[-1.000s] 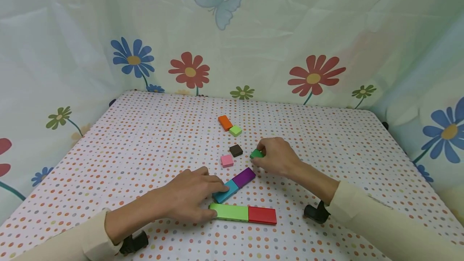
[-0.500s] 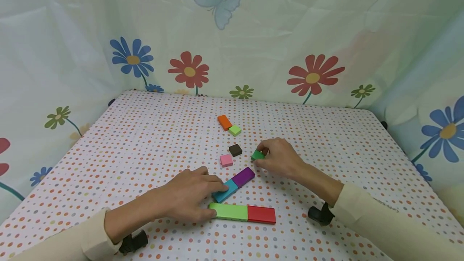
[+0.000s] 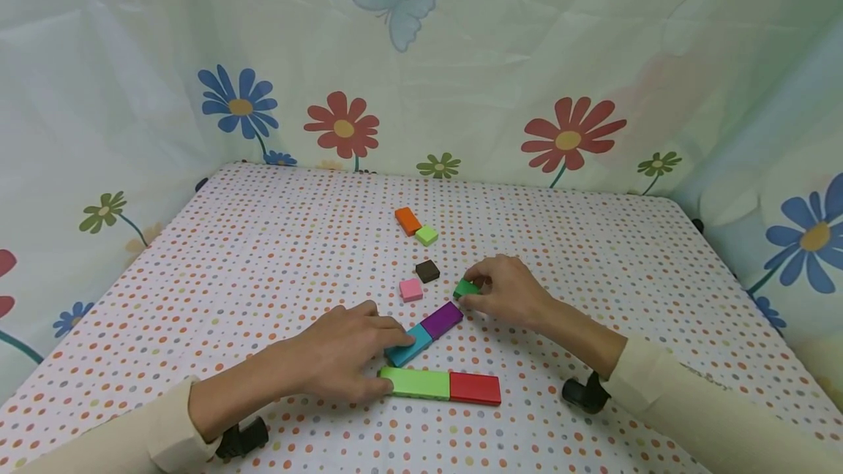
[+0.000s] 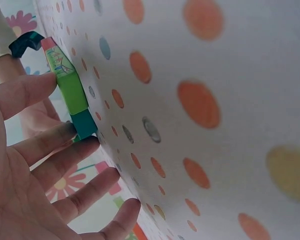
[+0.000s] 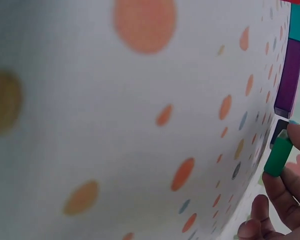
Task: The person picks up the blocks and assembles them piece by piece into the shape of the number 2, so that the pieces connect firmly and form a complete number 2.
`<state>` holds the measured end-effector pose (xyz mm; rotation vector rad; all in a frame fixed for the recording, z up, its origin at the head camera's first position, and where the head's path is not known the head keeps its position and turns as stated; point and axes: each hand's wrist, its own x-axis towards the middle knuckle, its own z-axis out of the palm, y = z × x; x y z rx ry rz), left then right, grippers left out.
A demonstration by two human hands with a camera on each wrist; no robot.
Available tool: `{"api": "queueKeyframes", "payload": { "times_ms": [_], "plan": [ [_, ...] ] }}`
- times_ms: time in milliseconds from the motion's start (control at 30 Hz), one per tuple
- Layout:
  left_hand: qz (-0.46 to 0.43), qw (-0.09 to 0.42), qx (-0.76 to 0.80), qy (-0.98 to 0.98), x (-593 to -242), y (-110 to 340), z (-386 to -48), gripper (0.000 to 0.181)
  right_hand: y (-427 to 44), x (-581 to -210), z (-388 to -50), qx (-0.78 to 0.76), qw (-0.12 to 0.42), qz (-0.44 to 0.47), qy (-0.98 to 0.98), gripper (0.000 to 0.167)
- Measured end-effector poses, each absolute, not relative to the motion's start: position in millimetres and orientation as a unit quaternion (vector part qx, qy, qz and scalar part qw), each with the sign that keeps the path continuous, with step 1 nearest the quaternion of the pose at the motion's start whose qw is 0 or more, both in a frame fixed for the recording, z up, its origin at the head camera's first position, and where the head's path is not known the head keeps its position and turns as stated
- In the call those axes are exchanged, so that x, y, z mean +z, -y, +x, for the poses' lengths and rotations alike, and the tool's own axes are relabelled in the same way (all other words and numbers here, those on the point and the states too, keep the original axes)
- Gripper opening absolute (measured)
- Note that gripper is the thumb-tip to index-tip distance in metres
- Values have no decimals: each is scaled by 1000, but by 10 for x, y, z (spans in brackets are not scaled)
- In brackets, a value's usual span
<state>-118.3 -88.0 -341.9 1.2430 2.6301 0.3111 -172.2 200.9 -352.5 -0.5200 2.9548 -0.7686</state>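
My right hand (image 3: 510,291) pinches a small green block (image 3: 465,288) between thumb and fingers, close to the far end of a purple block (image 3: 443,320). That purple block lies end to end with a blue block (image 3: 410,348), forming a slanting row. On the blue block rest fingertips of my left hand (image 3: 345,353), its fingers nearly straight. The left thumb touches the left end of a long light green block (image 3: 418,384), which meets a red block (image 3: 476,388). In the right wrist view the green block (image 5: 278,156) is held on edge between thumb and fingertips.
A pink block (image 3: 411,290) and a dark brown block (image 3: 427,271) lie just beyond the slanting row. Farther back, an orange block (image 3: 407,221) touches a small lime block (image 3: 426,235). A dotted cloth (image 3: 296,232) covers the table, with a flowered curtain (image 3: 481,35) behind.
My right hand has shifted slightly toward me with the green block, bringing it nearer the purple block's end. The left hand stays in place.
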Motion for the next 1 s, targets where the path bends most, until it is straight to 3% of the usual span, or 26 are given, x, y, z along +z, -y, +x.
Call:
{"api": "queueKeyframes", "payload": {
  "times_ms": [1000],
  "plan": [
    [426, 107, 110, -892, -3418, 880, -1179, 56, -2073, -3606, -1710, -267, 57, -187, -944, 30]
  ]
}}
